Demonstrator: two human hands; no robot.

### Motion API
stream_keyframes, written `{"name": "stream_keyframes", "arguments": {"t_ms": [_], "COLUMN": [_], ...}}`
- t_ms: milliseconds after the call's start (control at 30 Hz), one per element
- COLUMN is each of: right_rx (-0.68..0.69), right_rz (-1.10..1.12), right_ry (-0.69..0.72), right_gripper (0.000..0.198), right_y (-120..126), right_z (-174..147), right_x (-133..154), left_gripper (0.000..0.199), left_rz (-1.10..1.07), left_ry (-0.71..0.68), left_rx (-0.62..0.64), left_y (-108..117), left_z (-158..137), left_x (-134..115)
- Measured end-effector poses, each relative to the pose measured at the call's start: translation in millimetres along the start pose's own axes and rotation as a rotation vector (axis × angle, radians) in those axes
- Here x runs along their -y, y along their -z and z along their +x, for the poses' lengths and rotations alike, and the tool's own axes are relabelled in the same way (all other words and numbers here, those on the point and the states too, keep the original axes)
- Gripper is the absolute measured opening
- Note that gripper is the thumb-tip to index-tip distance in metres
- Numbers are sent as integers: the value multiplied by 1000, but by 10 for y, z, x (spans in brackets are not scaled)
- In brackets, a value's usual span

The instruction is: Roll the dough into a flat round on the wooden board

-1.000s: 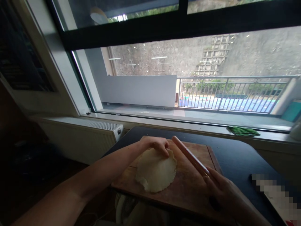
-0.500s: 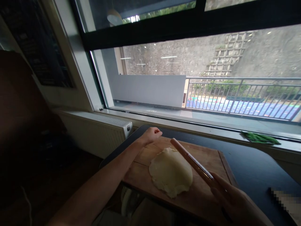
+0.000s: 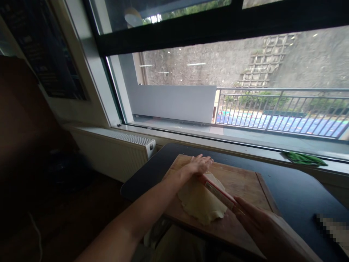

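Note:
A thin, irregular round of pale dough lies on a wooden board. Across it, slanting from far left to near right, rests a wooden rolling pin with a printed label along its side. My left hand is over the pin's far end, palm down with the fingers stretched out. At the near end, my right hand has its fingers and thumb about the pin. Both hands cover the ends of the pin, and my left forearm hides part of the dough's left side.
The board sits on a dark table with rounded corners. Beyond it, a green cloth lies on the windowsill. A white radiator stands left of the table. At the right edge is a blurred-out object.
The rolling pin, held up by my right hand before, has come down onto the dough. My left hand has moved right from the board's far edge onto the pin's far end, its fingers unfolding.

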State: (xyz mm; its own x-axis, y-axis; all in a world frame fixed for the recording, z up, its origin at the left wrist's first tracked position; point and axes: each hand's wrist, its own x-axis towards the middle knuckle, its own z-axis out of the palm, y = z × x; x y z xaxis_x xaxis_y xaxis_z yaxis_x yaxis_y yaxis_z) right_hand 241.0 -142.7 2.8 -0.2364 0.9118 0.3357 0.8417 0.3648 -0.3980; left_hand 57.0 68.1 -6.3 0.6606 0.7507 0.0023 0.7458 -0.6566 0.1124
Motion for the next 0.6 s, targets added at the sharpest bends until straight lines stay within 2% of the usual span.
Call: {"name": "stream_keyframes", "arguments": {"t_ms": [67, 167, 233, 300, 367, 500, 600], "right_rx": [18, 82, 127, 163, 179, 138, 140], "right_rz": [-84, -233, -293, -292, -253, -164, -138], "right_ry": [32, 70, 80, 74, 38, -59, -37], "right_gripper": [43, 56, 62, 64, 60, 46, 45], "right_y": [-67, -210, -284, -294, -227, -6, 46], "right_z": [-41, -153, -218, -241, -214, -118, -99], "right_x": [40, 149, 224, 271, 277, 214, 185], "left_gripper": [49, 56, 61, 65, 64, 55, 52], "left_rz": [-29, -66, -67, -56, -56, -90, -104], "left_ry": [17, 56, 97, 137, 153, 160, 152], "left_rx": [49, 99, 102, 81, 67, 133, 143], "left_y": [19, 4, -15, -25, -25, -5, 15], "left_z": [-52, -359, -575, -664, -565, -27, 187], "left_x": [55, 161, 215, 225, 177, -22, -94]}}
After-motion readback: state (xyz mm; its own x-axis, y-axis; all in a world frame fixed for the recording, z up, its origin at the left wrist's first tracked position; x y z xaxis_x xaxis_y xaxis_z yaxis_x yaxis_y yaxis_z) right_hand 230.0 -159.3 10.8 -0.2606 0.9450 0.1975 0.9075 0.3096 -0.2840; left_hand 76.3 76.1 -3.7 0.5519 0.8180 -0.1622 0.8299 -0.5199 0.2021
